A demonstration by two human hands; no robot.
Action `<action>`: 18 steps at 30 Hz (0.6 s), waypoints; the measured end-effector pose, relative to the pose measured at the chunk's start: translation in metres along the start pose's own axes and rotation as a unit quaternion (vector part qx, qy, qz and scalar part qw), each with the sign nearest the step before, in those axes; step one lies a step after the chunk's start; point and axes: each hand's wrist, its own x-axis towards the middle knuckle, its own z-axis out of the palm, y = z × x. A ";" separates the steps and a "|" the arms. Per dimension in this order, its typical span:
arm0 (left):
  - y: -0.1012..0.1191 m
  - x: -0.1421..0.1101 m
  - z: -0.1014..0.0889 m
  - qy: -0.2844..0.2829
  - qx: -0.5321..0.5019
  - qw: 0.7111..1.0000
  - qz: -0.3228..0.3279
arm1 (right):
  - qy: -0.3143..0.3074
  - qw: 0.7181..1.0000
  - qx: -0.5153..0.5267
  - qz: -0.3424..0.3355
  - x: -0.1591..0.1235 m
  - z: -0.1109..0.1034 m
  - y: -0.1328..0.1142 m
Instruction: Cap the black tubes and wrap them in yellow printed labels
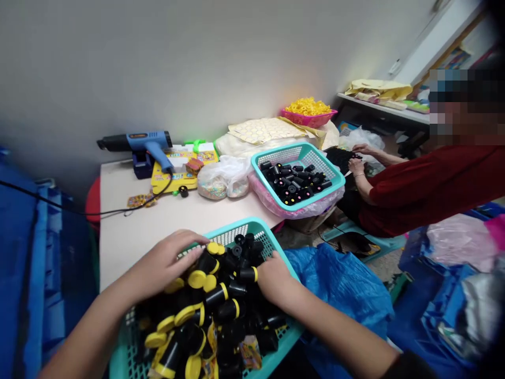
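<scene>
Your left hand (173, 259) sits half-spread over black, yellow-capped canisters (216, 296) in the near turquoise basket (117, 352); your right hand (278, 279) curls among them, its grip hidden. Beyond, a white bench (134, 242) along the grey wall (177, 63) bears a heat gun (148, 142).

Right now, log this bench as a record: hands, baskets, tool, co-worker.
near basket: turquoise; black containers, several yellow-lidded
left hand: at the containers, left side; grip unclear
right hand: in near basket, right side; fingertips hidden
far basket: turquoise; black pieces
tool: blue-and-black heat gun, far left of table
co-worker: red-clad; hands at black items
</scene>
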 end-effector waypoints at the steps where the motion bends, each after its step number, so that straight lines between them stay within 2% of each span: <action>1: -0.012 0.013 -0.008 0.009 0.013 0.999 -0.031 | -0.006 1.000 -0.001 0.001 0.001 -0.001 0.000; 3: -0.044 0.042 -0.022 0.023 0.064 0.992 -0.102 | -0.010 1.000 -0.001 0.006 0.003 -0.002 -0.001; 5: -0.078 0.073 -0.031 0.043 0.106 0.985 -0.129 | -0.006 1.000 0.003 0.019 0.005 -0.001 -0.001; 9: -0.127 0.120 -0.024 0.086 0.171 0.966 -0.175 | 0.007 0.998 0.025 0.052 0.012 0.002 -0.003; 14: -0.146 0.144 -0.011 0.109 0.176 0.956 -0.206 | 0.014 0.997 0.049 0.055 0.013 -0.006 -0.003; 16: -0.146 0.145 -0.014 0.111 0.155 0.959 -0.212 | 0.022 0.997 0.063 0.041 0.003 -0.012 0.002; 18: -0.140 0.140 -0.023 0.115 0.119 0.962 -0.216 | 0.062 0.990 0.115 0.051 -0.013 -0.019 0.013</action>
